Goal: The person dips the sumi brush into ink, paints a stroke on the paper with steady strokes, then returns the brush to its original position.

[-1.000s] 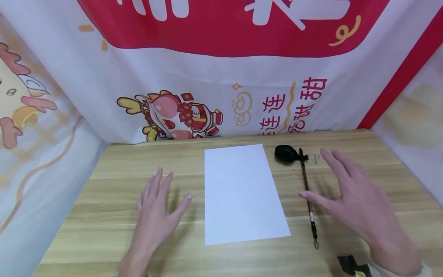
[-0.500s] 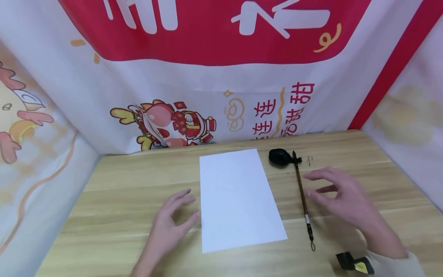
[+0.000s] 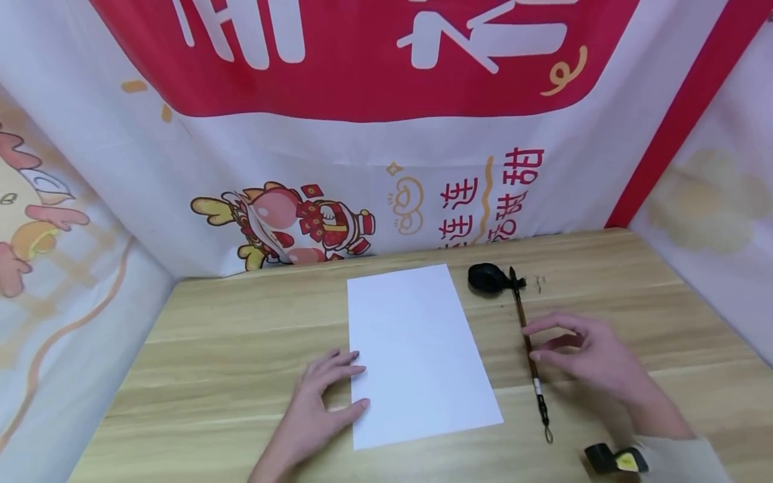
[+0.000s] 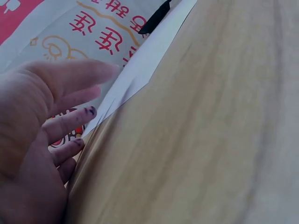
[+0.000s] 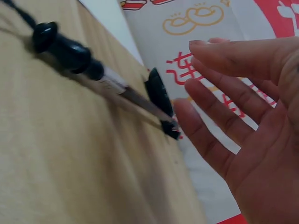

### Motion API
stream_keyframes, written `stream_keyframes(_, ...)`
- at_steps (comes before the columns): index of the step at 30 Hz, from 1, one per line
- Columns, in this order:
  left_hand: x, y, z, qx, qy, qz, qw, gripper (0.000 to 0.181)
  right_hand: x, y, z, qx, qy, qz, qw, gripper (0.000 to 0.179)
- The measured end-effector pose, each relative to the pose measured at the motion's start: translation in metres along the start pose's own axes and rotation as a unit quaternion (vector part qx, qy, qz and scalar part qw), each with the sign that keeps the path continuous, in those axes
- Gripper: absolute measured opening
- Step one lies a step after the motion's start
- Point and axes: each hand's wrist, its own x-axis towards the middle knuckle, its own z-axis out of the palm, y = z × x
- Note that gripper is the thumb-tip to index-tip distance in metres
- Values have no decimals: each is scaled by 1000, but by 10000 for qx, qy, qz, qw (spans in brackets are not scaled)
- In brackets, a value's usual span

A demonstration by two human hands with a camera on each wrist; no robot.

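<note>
A white sheet of paper (image 3: 423,355) lies on the wooden table. Over its lower left edge is my left hand (image 3: 317,402), fingers loosely bent and spread; contact with the sheet is unclear. Dark smudges mark two of its fingertips (image 4: 90,111) in the left wrist view. To the right of the paper lies a writing brush (image 3: 521,308) with a brown shaft, white label and hanging loop, its tip end across the narrow end of a black ink dish (image 3: 486,278). My right hand (image 3: 588,359) hovers beside the shaft; the right wrist view shows its fingers apart from the brush (image 5: 110,80).
A white cloth backdrop (image 3: 338,144) with red print hangs behind the table, and more printed cloth (image 3: 78,221) closes off the left and right sides. Small dark marks (image 3: 539,284) show on the wood beside the ink dish.
My left hand has moved right and down to the paper's edge. The right hand has come down and closer to the brush, its fingers drawing together. The head view has tilted slightly.
</note>
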Motion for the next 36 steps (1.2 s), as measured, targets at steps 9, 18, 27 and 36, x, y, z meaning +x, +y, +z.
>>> stream_keyframes(9,-1,1,5,342,-159,-47,9993,48,0,10,6,192,-195,69,9996,36)
stream_keyframes(18,-2,0,3,349,-72,24,9994,48,3,12,10,247,-301,272,9989,34)
stream_keyframes(27,-1,0,5,335,-89,40,9994,49,3,17,13,-23,-400,106,9991,44)
stream_keyframes(36,-2,2,6,363,-36,53,9993,50,6,17,16,-285,-397,255,9985,46)
